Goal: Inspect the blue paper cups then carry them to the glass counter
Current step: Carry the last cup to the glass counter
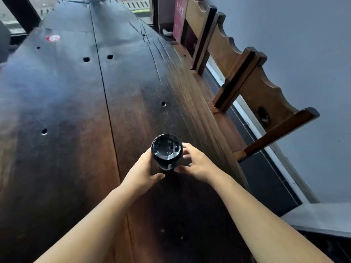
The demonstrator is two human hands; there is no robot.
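Observation:
A paper cup (166, 151) with a black plastic lid stands upright on the dark wooden table (76, 111); from above its wall looks dark with a white mark near the bottom. My left hand (143, 171) wraps its left side, with the thumb at the cup's base. My right hand (195, 162) is at its right side, fingers spread; the fingertips seem to touch the cup wall. I see only this one cup.
Wooden chairs (247, 82) line the table's right edge, close to a grey wall (303, 44). A red and white item (52, 37) lies far back on the table. A maroon sign (179, 18) stands at the far right. Several holes dot the tabletop.

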